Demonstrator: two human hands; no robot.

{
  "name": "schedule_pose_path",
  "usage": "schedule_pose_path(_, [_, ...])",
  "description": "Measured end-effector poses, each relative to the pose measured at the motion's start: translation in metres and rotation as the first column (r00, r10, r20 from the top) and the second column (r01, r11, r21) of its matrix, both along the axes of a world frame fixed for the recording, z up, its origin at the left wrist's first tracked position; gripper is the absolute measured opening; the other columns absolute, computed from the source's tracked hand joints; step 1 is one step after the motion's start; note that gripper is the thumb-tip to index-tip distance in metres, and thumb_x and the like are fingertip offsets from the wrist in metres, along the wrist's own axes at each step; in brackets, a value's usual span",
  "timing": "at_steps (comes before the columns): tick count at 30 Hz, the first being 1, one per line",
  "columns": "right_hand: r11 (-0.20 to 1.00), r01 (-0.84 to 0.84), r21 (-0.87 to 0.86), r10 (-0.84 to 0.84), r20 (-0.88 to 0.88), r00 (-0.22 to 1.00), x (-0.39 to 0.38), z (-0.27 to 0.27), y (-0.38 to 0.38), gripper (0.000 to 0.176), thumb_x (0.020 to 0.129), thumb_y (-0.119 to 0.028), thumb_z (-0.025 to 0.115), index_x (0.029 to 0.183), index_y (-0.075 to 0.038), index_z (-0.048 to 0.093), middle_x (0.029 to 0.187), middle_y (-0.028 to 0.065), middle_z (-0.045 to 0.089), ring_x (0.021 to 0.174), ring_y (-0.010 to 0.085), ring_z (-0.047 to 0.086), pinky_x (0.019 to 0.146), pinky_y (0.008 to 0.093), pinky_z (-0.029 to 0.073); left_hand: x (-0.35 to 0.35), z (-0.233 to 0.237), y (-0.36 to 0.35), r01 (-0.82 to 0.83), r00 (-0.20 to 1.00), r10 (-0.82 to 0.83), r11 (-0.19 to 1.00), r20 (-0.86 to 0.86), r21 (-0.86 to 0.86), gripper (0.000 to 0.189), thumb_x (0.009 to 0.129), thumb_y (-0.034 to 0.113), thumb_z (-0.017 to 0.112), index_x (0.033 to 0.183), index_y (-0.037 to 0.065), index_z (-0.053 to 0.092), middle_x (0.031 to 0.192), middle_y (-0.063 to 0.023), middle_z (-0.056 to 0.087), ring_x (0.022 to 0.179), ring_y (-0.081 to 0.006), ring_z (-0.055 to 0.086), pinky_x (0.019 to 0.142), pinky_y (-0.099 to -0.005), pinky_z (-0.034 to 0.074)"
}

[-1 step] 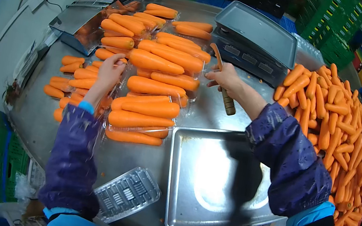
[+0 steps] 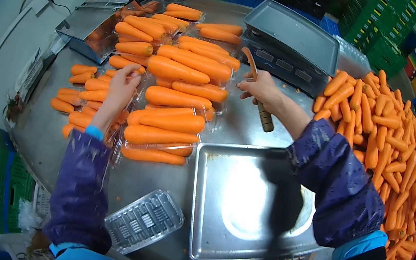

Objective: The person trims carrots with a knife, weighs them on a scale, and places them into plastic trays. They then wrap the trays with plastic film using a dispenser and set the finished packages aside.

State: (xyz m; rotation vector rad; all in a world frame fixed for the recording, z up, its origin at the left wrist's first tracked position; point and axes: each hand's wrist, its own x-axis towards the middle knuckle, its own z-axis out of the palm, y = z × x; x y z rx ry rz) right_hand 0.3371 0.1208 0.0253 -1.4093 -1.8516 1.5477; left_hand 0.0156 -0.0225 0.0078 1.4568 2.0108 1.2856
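My right hand (image 2: 261,87) is closed around a knife (image 2: 264,119) with a ridged brownish handle and a curved blade that points away from me. It is above the metal table, right of the carrot packs. My left hand (image 2: 123,84) has its fingers curled together at the left edge of the packed carrots (image 2: 179,70), beside clear plastic trays. What its fingertips pinch, if anything, is hidden. Smaller groups of carrots (image 2: 94,95) lie to the left of that hand. Nearest me, an unfilled clear plastic tray (image 2: 144,222) rests on the table.
A large heap of loose carrots (image 2: 384,139) covers the right side. At the back stands a grey scale (image 2: 291,36); in front of me is a shiny metal pan (image 2: 197,206). A metal box (image 2: 90,23) stands back left, with green crates (image 2: 374,25) behind.
My left hand has shifted very slightly down and left, its fingers more curled. My right hand still holds the knife, almost unmoved.
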Motion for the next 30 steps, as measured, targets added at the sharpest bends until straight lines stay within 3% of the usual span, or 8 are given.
schedule_pose_path(2, [0.996,0.014,0.086,-0.008,-0.07,0.998,0.024,0.033,-0.017,0.046,0.08,-0.015,0.065,0.118,0.006,0.048,0.09,0.0107,0.059,0.068,0.0137,0.063,0.041,0.0224,0.04,0.034,0.037,-0.049,-0.006,0.99,0.016,0.997,-0.141,0.073,0.02,0.088,0.012,0.054,0.103,0.0,0.058,0.081,-0.0034,0.055,0.074,-0.0116,0.051,0.068,-0.0267,0.044])
schedule_pose_path(4, [0.995,-0.057,0.079,0.066,-0.107,0.992,0.061,0.06,-0.055,0.041,0.081,-0.013,0.062,0.115,0.006,0.049,0.089,0.0101,0.058,0.066,0.011,0.061,0.041,0.0198,0.039,0.074,0.037,-0.115,0.096,0.994,-0.093,0.993,0.051,-0.067,0.018,0.088,0.013,0.054,0.099,0.0,0.059,0.08,-0.0042,0.055,0.073,-0.0117,0.05,0.068,-0.0257,0.044])
schedule_pose_path(9, [0.997,-0.031,-0.064,0.016,-0.226,0.974,0.151,0.087,-0.145,0.036,0.083,-0.01,0.059,0.113,0.005,0.05,0.086,0.0085,0.058,0.064,0.0082,0.059,0.041,0.0168,0.039,0.144,0.01,-0.262,0.442,0.804,-0.593,0.639,-0.036,-0.63,0.022,0.078,0.012,0.064,0.096,0.003,0.059,0.09,-0.0156,0.058,0.087,-0.033,0.056,0.077,-0.0351,0.046])
schedule_pose_path(11, [0.991,-0.021,-0.136,-0.019,-0.29,0.957,0.19,0.085,-0.179,0.034,0.083,-0.01,0.059,0.112,0.004,0.051,0.081,0.0064,0.058,0.057,0.0068,0.057,0.038,0.0161,0.037,0.162,-0.004,-0.289,0.439,0.767,-0.569,0.802,-0.296,-0.405,0.023,0.071,0.007,0.068,0.091,0.002,0.057,0.085,-0.0146,0.055,0.081,-0.0334,0.055,0.072,-0.036,0.045])
schedule_pose_path(16, [0.934,0.142,-0.327,-0.27,-0.39,0.881,0.261,0.058,-0.264,0.036,0.08,-0.012,0.059,0.111,0.004,0.051,0.074,0.004,0.057,0.051,0.0055,0.052,0.038,0.0181,0.037,0.173,-0.027,-0.318,0.194,0.897,-0.325,0.899,-0.3,-0.393,0.018,0.068,-0.003,0.064,0.076,-0.001,0.049,0.074,-0.0157,0.047,0.068,-0.0334,0.047,0.063,-0.0394,0.038])
schedule_pose_path(24, [0.869,0.239,-0.434,-0.413,-0.369,0.832,0.332,0.044,-0.355,0.035,0.084,-0.011,0.057,0.115,0.005,0.049,0.083,0.008,0.055,0.051,0.0057,0.049,0.037,0.0178,0.037,0.15,-0.059,-0.327,0.252,0.899,-0.349,0.906,-0.265,-0.341,0.009,0.075,-0.006,0.054,0.08,-0.003,0.048,0.074,-0.0111,0.043,0.07,-0.0246,0.046,0.065,-0.0347,0.039])
schedule_pose_path(26, [0.848,0.276,-0.452,-0.462,-0.376,0.803,0.346,0.04,-0.368,0.035,0.083,-0.009,0.056,0.114,0.006,0.049,0.081,0.0081,0.056,0.051,0.0056,0.049,0.037,0.018,0.037,0.154,-0.044,-0.325,0.137,0.892,-0.326,0.857,-0.314,-0.497,0.024,0.087,0.017,0.058,0.098,-0.005,0.06,0.094,-0.0221,0.06,0.088,-0.0334,0.054,0.084,-0.0408,0.041])
schedule_pose_path(30, [0.784,0.312,-0.537,-0.552,-0.373,0.746,0.366,0.034,-0.39,0.034,0.082,-0.006,0.054,0.112,0.006,0.049,0.08,0.0088,0.056,0.05,0.0047,0.049,0.036,0.0176,0.036,0.156,-0.038,-0.319,0.145,0.885,-0.338,0.853,-0.319,-0.501,0.027,0.088,0.02,0.056,0.095,-0.006,0.059,0.088,-0.0223,0.06,0.081,-0.0368,0.054,0.075,-0.0422,0.043])
